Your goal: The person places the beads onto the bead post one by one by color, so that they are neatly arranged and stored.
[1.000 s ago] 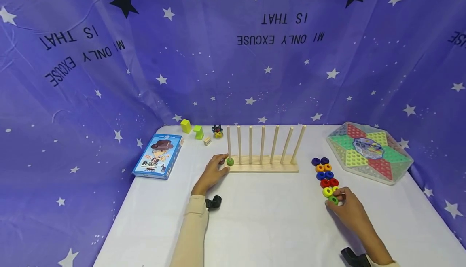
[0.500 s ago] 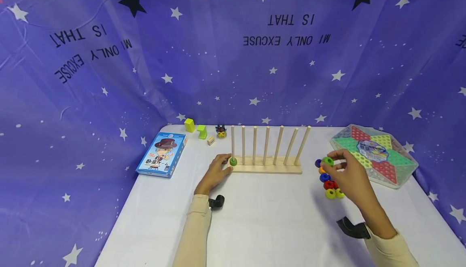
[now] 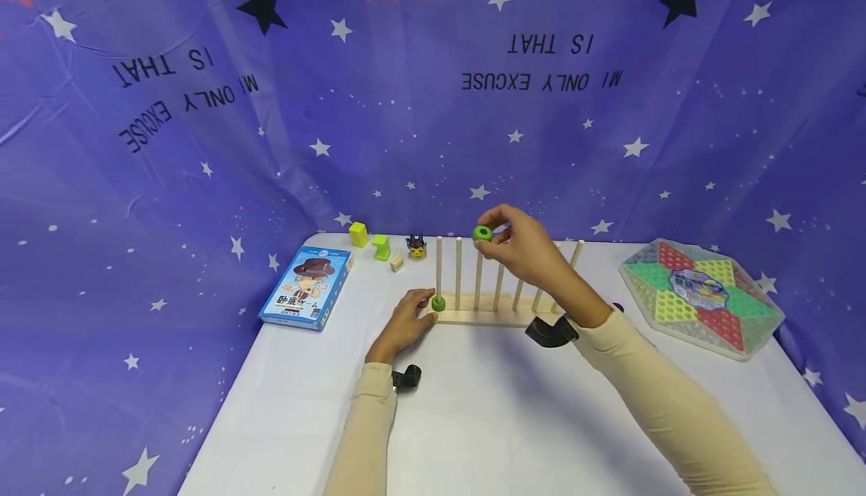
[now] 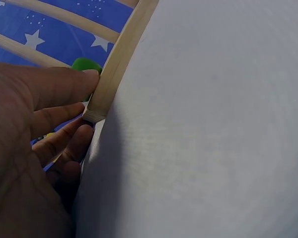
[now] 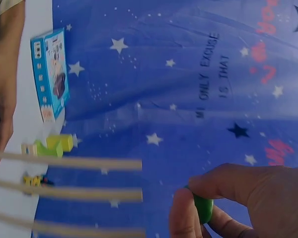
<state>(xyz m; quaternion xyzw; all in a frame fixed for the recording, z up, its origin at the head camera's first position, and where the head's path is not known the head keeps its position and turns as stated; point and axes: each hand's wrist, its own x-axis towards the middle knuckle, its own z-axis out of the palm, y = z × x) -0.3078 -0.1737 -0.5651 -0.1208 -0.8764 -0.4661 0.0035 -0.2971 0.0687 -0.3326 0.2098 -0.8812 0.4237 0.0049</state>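
A wooden peg rack (image 3: 487, 317) stands mid-table, several upright pegs rising from its flat base. On its leftmost peg a green bead (image 3: 438, 303) sits low at the base. My left hand (image 3: 404, 323) grips the rack's left end; in the left wrist view its thumb (image 4: 69, 82) lies along the front edge with the other fingers round the end. Between thumb and fingers of my right hand (image 3: 531, 248) is a second green bead (image 3: 482, 233), raised near the peg tops, its hole showing. In the right wrist view this bead (image 5: 203, 209) is beside the peg tips, apart from them.
A blue card-game box (image 3: 306, 287) lies at the left. Behind the rack are green blocks (image 3: 358, 234), a small wooden piece (image 3: 397, 264) and a horned figure (image 3: 416, 246). A hexagonal checkers case (image 3: 704, 297) lies at the right. My right arm hides most loose beads.
My right hand has picked the green bead from the bottom of the bead rows, lifted it, and carried it left above the rack. My left hand stays at the rack's end.
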